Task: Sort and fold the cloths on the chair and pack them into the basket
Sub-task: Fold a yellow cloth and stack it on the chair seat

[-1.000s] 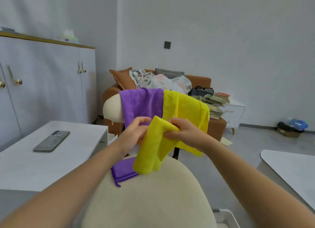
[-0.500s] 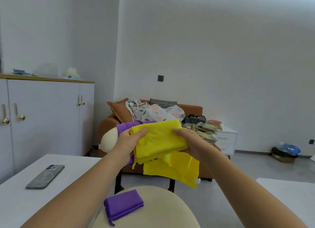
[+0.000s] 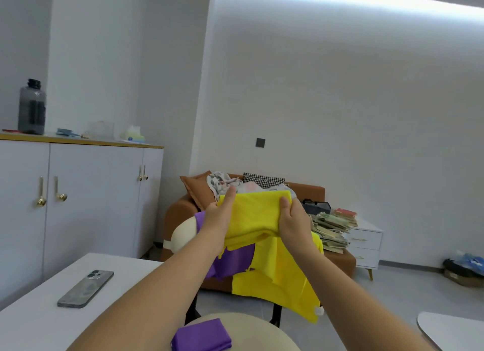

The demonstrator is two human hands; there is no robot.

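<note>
Cloth count: I count four, two yellow and two purple
Held cloth: the folded yellow cloth [image 3: 252, 214] is up in the air between my two hands, in front of the chair back [image 3: 183, 235]
Its axis: the long side runs left to right, about level, with the broad face turned towards me
Left hand: my left hand [image 3: 220, 217] grasps the left end of the folded yellow cloth, one digit pointing up past its top edge
Right hand: my right hand [image 3: 293, 219] grasps the right end, fingers curled over the top corner
Second yellow: the draped yellow cloth [image 3: 282, 280] hangs over the chair back just below the held one, its lowest corner pointing down and to the right
Purple pair: the draped purple cloth [image 3: 234, 261] hangs on the chair back to the left of the draped yellow one, partly hidden by my left forearm; the folded purple cloth [image 3: 201, 336] lies flat on the cream chair seat [image 3: 262, 329]
Tabletop: a white tabletop [image 3: 39, 324] on my left carries one phone [image 3: 86, 289], face down, lens end away from me
Room: white walls, grey floor, a white cabinet [image 3: 91, 198] with one dark bottle [image 3: 32, 106] on top, one brown sofa [image 3: 311, 192] behind the chair, a stack of books [image 3: 332, 227] beside it
</note>
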